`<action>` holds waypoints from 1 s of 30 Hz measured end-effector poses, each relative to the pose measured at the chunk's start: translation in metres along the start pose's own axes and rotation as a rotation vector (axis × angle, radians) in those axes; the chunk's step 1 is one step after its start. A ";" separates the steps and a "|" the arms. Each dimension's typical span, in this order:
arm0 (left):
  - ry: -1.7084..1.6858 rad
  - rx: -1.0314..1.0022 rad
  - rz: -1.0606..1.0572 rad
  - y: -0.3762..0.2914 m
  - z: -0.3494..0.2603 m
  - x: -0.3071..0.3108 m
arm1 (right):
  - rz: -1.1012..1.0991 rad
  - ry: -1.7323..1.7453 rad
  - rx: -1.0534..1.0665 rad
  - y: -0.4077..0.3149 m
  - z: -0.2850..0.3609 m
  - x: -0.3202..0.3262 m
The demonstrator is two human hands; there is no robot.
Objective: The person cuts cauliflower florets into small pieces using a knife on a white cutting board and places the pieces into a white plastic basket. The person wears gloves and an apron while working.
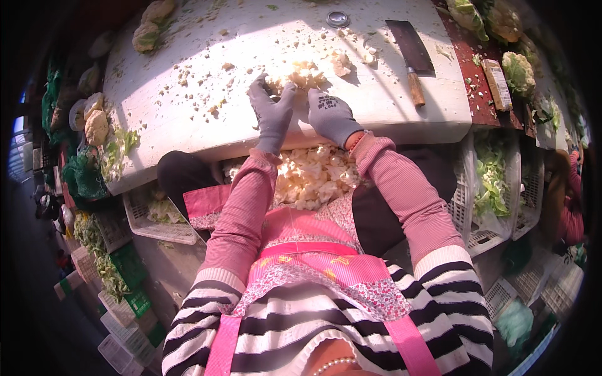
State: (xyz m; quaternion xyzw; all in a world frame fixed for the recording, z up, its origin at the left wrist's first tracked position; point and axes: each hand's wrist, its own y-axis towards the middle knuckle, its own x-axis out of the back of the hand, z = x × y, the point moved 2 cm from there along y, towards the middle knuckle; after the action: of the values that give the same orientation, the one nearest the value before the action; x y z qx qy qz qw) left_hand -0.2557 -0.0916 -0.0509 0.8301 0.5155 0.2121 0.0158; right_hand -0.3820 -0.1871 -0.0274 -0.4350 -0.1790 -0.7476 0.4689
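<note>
My left hand [274,110], in a grey work glove, reaches over the front of the white tabletop [188,117]. Its thumb and index finger are apart, beside a heap of cauliflower florets [304,74]; whether it grips any is unclear. My right hand [333,114], gloved alike, rests at the heap's near right side with most of its fingers hidden. A loose floret cluster [341,63] lies just beyond. Below the table edge, between my knees, more cut cauliflower [312,178] is piled; its container is mostly hidden.
A cleaver [411,51] with a wooden handle lies at the right, near a small round metal object [337,19]. Cauliflower heads [97,127] sit at the left edge, others [518,73] at the right. Crates of leaves [491,188] flank my legs. Crumbs dot the tabletop.
</note>
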 end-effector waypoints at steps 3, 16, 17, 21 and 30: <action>0.031 0.013 0.053 0.008 -0.003 0.009 | -0.179 -0.025 0.248 0.003 0.005 0.009; -0.147 0.218 0.274 0.029 0.012 0.023 | -0.104 0.328 -0.045 0.002 -0.004 0.021; -0.224 0.244 0.285 0.028 0.010 0.022 | -0.091 0.270 -0.015 0.006 -0.001 0.020; -0.372 0.295 0.311 0.035 0.004 0.024 | -0.090 0.157 0.089 0.012 0.006 0.016; -0.257 0.151 0.454 0.052 0.008 0.022 | -0.021 -0.014 -0.060 0.033 0.003 0.000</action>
State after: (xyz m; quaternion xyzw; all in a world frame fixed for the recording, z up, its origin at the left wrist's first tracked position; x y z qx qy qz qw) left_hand -0.2001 -0.0955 -0.0375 0.9434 0.3240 0.0642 -0.0287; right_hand -0.3521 -0.2017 -0.0306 -0.4524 -0.1643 -0.7544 0.4462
